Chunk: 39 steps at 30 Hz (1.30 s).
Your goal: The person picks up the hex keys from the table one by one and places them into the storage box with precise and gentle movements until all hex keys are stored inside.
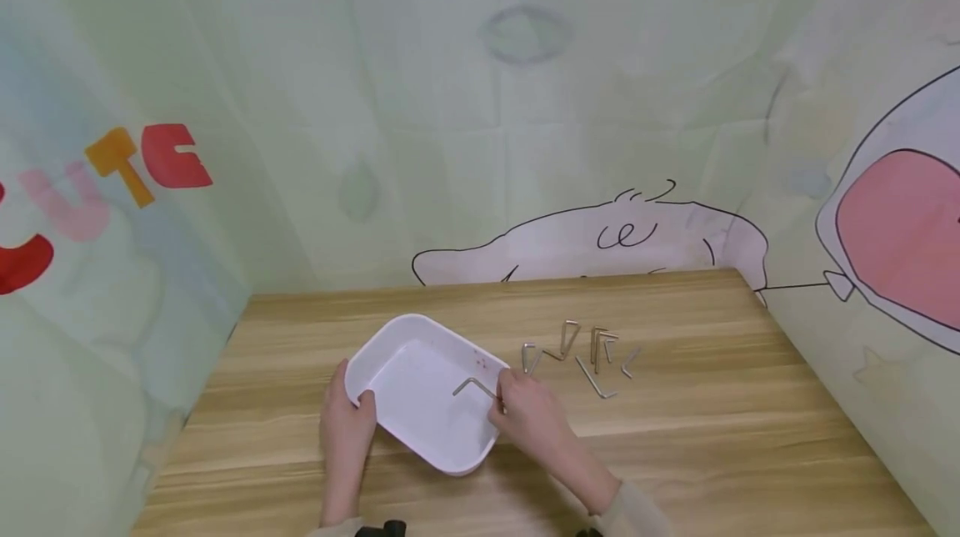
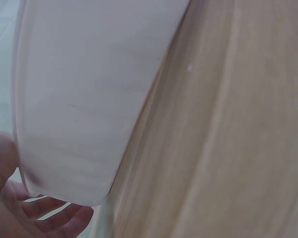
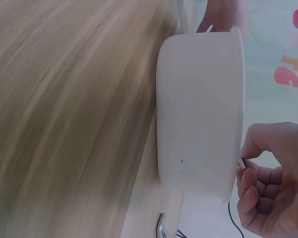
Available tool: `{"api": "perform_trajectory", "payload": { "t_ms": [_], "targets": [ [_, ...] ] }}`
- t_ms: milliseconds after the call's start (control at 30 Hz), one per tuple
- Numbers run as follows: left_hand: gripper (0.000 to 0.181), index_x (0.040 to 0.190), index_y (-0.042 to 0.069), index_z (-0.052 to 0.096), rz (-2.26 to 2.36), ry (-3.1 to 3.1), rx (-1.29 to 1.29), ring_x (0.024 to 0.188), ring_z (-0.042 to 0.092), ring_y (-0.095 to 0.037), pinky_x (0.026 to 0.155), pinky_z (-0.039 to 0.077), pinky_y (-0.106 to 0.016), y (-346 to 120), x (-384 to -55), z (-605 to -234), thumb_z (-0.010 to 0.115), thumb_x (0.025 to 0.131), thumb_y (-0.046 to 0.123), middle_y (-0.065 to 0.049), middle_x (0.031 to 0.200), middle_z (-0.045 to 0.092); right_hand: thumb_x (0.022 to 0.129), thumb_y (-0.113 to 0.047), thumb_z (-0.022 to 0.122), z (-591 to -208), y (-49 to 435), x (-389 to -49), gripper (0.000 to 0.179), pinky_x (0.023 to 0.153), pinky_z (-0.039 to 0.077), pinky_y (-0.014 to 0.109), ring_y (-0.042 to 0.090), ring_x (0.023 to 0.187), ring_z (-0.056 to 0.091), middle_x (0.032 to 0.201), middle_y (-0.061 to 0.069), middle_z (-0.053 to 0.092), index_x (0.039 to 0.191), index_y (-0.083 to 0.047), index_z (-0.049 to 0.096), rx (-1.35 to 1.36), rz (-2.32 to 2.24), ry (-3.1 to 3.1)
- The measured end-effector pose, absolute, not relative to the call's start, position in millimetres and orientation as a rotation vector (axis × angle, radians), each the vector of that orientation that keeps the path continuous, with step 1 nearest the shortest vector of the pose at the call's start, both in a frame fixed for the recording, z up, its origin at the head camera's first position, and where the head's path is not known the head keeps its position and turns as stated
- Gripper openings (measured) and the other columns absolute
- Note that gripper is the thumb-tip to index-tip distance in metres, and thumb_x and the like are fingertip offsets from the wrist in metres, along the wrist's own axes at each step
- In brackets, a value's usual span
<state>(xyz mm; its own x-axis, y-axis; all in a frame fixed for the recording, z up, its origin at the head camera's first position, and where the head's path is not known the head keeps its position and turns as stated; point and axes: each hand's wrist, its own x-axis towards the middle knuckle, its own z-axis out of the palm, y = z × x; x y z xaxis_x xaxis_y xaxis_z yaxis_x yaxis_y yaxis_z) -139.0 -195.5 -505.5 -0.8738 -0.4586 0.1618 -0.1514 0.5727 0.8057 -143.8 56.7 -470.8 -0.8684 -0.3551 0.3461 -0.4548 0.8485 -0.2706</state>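
Note:
A white plastic tub (image 1: 420,404) stands on the wooden table, turned at an angle. My left hand (image 1: 348,420) grips its left corner, thumb over the rim and fingers round the outside wall; the left wrist view shows those fingers (image 2: 64,218) under the corner. At the tub's right rim my right hand (image 1: 532,416) pinches an L-shaped hex key (image 1: 472,385) between thumb and fingers. The key's bent end reaches over the inside of the tub. In the right wrist view only the key's tip (image 3: 243,163) shows between thumb and fingers.
Several loose hex keys (image 1: 597,391) lie scattered on the wooden table (image 1: 675,437) to the right of the tub, behind my right hand. Printed cloth walls (image 1: 300,145) rise along the table's back and sides.

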Motion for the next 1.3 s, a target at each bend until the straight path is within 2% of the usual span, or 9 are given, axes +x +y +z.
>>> {"api": "perform_trajectory", "payload": {
  "t_ms": [500, 733, 1300],
  "targets": [
    [0.058, 0.140, -0.008, 0.039, -1.214, -2.427, 0.480, 0.124, 0.045, -0.052, 0.100, 0.038, -0.063, -196.0, -138.3, -506.5, 0.049, 0.085, 0.004, -0.035, 0.137, 0.045, 0.069, -0.017, 0.071, -482.2, 34.6, -151.2, 0.015, 0.046, 0.032, 0.020, 0.008, 0.050, 0.041, 0.059, -0.004, 0.052, 0.068, -0.013, 0.057, 0.728, 0.276, -2.637],
    [0.058, 0.140, -0.009, 0.038, -1.222, -2.430, 0.474, 0.127, 0.042, -0.051, 0.105, 0.035, -0.062, -195.3, -138.7, -504.8, 0.049, 0.085, 0.003, -0.034, 0.139, 0.043, 0.070, -0.018, 0.070, -488.7, 26.4, -154.4, 0.015, 0.044, 0.032, 0.021, 0.010, 0.049, 0.041, 0.058, -0.003, 0.052, 0.067, -0.011, 0.056, 0.745, 0.263, -2.650],
    [0.058, 0.141, -0.008, 0.038, -1.232, -2.429, 0.476, 0.126, 0.044, -0.051, 0.103, 0.037, -0.063, -196.0, -139.2, -506.9, 0.051, 0.086, 0.003, -0.034, 0.139, 0.044, 0.074, -0.016, 0.068, -487.9, 8.8, -169.2, 0.011, 0.048, 0.035, 0.023, 0.012, 0.054, 0.044, 0.064, 0.001, 0.056, 0.074, -0.007, 0.062, 0.755, 0.245, -2.909]
  ]
}}
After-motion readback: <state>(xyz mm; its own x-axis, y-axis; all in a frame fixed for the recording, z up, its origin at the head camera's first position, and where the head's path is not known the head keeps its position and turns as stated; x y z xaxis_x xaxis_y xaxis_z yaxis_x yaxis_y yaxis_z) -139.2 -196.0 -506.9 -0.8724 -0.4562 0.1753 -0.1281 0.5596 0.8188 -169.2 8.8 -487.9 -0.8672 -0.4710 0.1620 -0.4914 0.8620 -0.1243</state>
